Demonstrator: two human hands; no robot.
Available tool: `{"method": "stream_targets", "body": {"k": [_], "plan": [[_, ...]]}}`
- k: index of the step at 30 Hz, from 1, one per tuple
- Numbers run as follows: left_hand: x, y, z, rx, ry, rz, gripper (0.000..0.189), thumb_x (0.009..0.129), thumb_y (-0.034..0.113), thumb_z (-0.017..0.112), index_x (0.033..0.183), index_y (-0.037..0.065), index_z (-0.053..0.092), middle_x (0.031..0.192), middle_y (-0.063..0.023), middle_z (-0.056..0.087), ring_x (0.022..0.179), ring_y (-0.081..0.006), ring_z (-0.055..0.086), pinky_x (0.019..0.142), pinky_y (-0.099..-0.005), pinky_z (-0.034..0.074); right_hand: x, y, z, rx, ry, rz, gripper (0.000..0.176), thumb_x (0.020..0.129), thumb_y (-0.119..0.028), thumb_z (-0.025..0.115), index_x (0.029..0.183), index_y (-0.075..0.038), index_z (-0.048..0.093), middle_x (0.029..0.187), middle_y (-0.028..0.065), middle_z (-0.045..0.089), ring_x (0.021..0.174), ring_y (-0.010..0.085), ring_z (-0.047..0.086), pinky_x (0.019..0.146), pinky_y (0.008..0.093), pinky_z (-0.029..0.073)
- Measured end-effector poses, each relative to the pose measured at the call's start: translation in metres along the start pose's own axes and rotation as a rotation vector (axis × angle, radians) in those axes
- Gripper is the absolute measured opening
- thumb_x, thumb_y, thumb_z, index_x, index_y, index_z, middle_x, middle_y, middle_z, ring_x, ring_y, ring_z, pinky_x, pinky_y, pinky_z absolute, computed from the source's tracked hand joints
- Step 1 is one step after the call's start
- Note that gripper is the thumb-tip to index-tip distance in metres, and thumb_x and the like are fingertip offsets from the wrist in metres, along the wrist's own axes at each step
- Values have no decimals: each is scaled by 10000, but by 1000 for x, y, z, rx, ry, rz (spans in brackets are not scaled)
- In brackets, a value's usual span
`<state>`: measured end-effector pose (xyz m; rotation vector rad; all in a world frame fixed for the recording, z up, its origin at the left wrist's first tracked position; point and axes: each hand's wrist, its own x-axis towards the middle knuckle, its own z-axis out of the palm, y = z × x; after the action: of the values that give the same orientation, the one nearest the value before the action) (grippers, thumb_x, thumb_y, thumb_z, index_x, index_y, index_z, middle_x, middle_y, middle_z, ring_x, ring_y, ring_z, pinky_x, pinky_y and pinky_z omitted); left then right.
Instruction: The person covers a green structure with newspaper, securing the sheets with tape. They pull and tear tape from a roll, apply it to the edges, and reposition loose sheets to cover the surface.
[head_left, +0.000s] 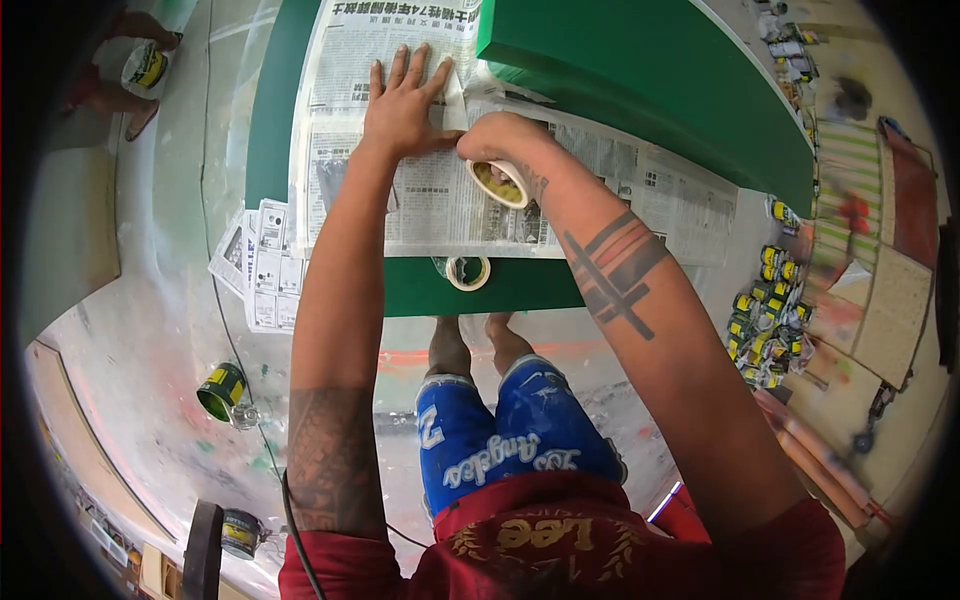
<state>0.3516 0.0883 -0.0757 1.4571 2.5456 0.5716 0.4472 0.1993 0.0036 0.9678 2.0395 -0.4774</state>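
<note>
My left hand [403,112] lies flat with its fingers spread on newspaper sheets [430,220] that cover a green board [420,290]. Close beside its thumb, my right hand [503,138] is curled, with a roll of masking tape [498,184] under the palm; its fingertips are mostly hidden. The newspaper runs along the base of a raised green block [640,75]. A second tape roll [467,272] rests near the board's front edge, with a clear crumpled wrapper next to it.
Printed sheets [270,265] stick out at the board's left. An open green paint can [221,390] and a cable [215,290] are on the floor at left. Many paint cans [770,320] stand at right. Another person's legs [125,90] show at upper left.
</note>
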Motion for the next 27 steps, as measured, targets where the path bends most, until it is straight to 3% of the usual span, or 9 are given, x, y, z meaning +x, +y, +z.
{"method": "stream_targets", "body": {"k": [4, 7, 10, 14, 18, 20, 23, 24, 27], "plan": [[0, 4, -5, 39, -55, -27, 1205, 606, 612, 917, 1632, 308, 363, 1744, -85, 194, 1618, -330, 112, 1300, -580, 50, 13, 3, 8, 9, 33, 43, 371, 883, -327, 676, 1032, -1, 776, 883, 173, 760, 787, 262, 749, 764, 421, 575], [0, 5, -11, 74, -101, -26, 1257, 594, 628, 917, 1650, 326, 306, 1746, -83, 186, 1620, -327, 97, 1300, -583, 40, -4, 10, -1, -141, 77, -184, 362, 880, -312, 699, 1018, 15, 771, 865, 164, 755, 677, 224, 732, 699, 403, 582], [-1, 5, -13, 64, -119, -38, 1301, 577, 626, 925, 1660, 331, 268, 1748, -85, 178, 1620, -332, 92, 1298, -591, 39, -8, 9, -5, 343, -126, 69, 187, 867, -151, 742, 862, 35, 745, 797, 162, 726, 548, 214, 683, 480, 372, 563], [-2, 9, -20, 53, -152, -58, 1293, 579, 596, 930, 1660, 337, 269, 1751, -87, 164, 1620, -333, 92, 1301, -579, 40, -5, 16, 6, 646, -140, 130, 148, 857, -107, 721, 794, 27, 720, 767, 169, 711, 555, 221, 686, 456, 364, 563], [-5, 12, -23, 5, -131, -96, 1257, 572, 552, 931, 1647, 344, 314, 1755, -94, 151, 1621, -335, 84, 1301, -575, 38, 1, 10, 26, 328, 141, -15, 193, 845, -150, 687, 880, 24, 762, 863, 194, 756, 741, 295, 767, 657, 396, 623], [-5, 11, -23, 4, -113, -85, 1245, 573, 564, 927, 1642, 338, 331, 1753, -98, 155, 1622, -334, 82, 1302, -570, 29, -13, -3, 37, 48, 355, -6, 250, 892, -182, 657, 1015, -4, 782, 1059, 208, 771, 1017, 332, 765, 845, 387, 616], [-4, 10, -18, 10, -108, -76, 1197, 594, 558, 909, 1632, 336, 356, 1753, -103, 156, 1624, -332, 78, 1301, -571, 13, -35, -20, 36, 117, 333, 8, 336, 963, -242, 639, 1192, -23, 750, 1260, 193, 724, 1180, 315, 713, 961, 406, 590], [-4, 9, -18, 7, -99, -75, 1184, 602, 550, 903, 1631, 340, 358, 1754, -104, 155, 1624, -332, 75, 1299, -575, 9, -37, -23, 41, 92, 374, 2, 269, 969, -150, 598, 1169, -64, 755, 1205, 212, 728, 1128, 372, 721, 924, 435, 598], [-4, 10, -17, 17, -97, -85, 1141, 631, 513, 881, 1631, 346, 357, 1755, -109, 149, 1626, -329, 62, 1295, -582, -3, -34, -22, 60, -137, 536, -99, 264, 944, -138, 618, 1172, -80, 738, 1165, 238, 709, 1052, 388, 733, 895, 448, 606]]}}
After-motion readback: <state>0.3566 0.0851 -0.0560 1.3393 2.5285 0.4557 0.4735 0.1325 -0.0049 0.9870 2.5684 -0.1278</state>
